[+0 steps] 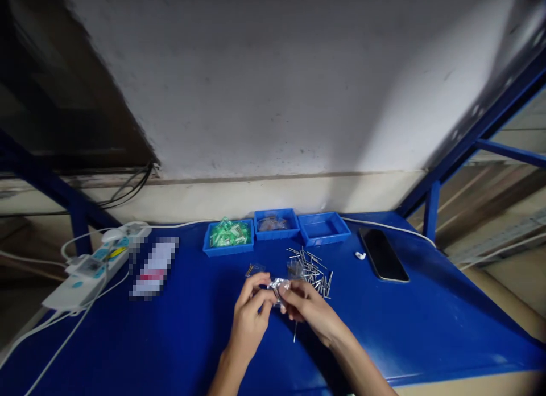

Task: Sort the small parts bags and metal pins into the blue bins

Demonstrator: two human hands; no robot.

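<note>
Between my two hands, over the middle of the blue table, is a small clear plastic bag [279, 286]. My left hand [252, 310] pinches its left side, and my right hand [313, 310] grips its right side. Something small seems to be inside, too small to name. A thin metal rod [295, 331] shows just below my right hand. Beyond that hand lies a loose pile of thin metal rods [314, 271], with a clear bag [294, 267] at its left. Another small bag with brass-coloured pieces [253, 268] lies behind my left hand.
Three blue trays stand at the back: one with green packets [230, 233], one with clear bags [272, 223], one bare inside [323, 227]. A black phone [384, 256] and white earbud [360, 255] lie right. A power strip [91, 268] with cables and a blurred packet [154, 268] are left.
</note>
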